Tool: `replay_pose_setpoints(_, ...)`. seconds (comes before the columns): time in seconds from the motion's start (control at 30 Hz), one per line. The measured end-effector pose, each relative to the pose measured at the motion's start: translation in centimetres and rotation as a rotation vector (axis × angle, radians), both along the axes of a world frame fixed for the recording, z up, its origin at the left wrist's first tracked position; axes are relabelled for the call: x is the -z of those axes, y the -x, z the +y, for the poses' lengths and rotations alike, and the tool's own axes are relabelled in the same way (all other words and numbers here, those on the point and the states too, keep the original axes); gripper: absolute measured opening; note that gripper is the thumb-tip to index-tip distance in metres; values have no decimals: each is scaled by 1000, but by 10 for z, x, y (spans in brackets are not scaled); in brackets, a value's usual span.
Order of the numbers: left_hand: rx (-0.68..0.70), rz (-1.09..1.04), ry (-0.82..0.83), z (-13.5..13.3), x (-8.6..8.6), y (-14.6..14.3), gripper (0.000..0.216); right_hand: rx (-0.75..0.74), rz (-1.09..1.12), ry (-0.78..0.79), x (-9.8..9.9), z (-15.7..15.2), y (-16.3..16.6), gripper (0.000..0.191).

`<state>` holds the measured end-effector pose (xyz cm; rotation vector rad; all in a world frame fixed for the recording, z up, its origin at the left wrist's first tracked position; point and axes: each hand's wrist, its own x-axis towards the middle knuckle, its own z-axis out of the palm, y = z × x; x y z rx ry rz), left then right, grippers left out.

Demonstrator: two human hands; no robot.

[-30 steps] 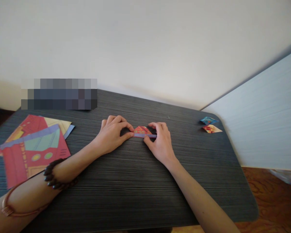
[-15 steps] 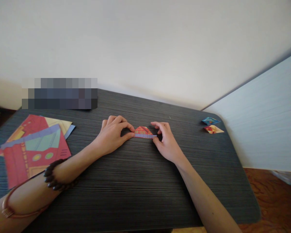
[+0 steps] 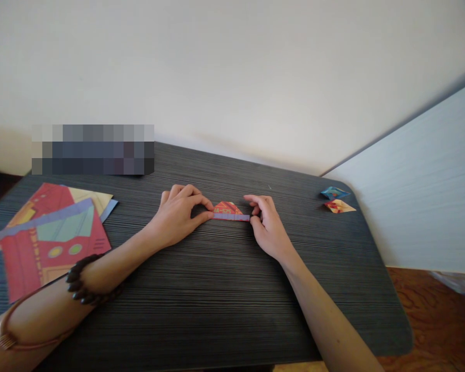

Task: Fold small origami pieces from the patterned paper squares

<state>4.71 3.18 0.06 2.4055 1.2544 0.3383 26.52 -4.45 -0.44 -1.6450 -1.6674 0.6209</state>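
A small folded piece of origami paper (image 3: 229, 211) lies on the dark table, red with yellow lettering above a purple strip along its near edge. My left hand (image 3: 182, 214) pinches its left end between thumb and index finger. At the other end my right hand (image 3: 267, 225) rests, thumb tip beside the right point of the strip. Its index finger is stretched out above, apart from the thumb, and the other fingers are curled. Whether the right thumb still touches the paper is hard to see.
Several printed paper sheets (image 3: 72, 232) lie loosely stacked at the left, by my forearm. Two small folded paper pieces, one blue (image 3: 334, 192) and one yellow-red (image 3: 340, 206), sit near the right edge of the dark table (image 3: 201, 305). A blurred-out object (image 3: 93, 150) stands at the back left.
My right thumb has slid outward to the right, from on the strip to its right tip. The left hand keeps its pinch. The whole view has shifted slightly.
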Motion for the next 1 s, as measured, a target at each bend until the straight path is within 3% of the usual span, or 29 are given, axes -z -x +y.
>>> replay_pose_setpoints(0.17,36,-33,-71,-4,1,0,20,4,-109,-30,-2,-1,12,28)
replay_pose_setpoints(0.33,75,-72,-108,-8,-1,0,19,40,-294,-28,-2,-2,24,31)
replay_pose_setpoints(0.77,-11,-55,-81,-15,-4,-10,15,73,-309,-12,-3,-1,28,21)
replay_pose_setpoints(1.0,25,-41,-30,-10,-4,-5,21,69,-293,14,-4,-1,26,25)
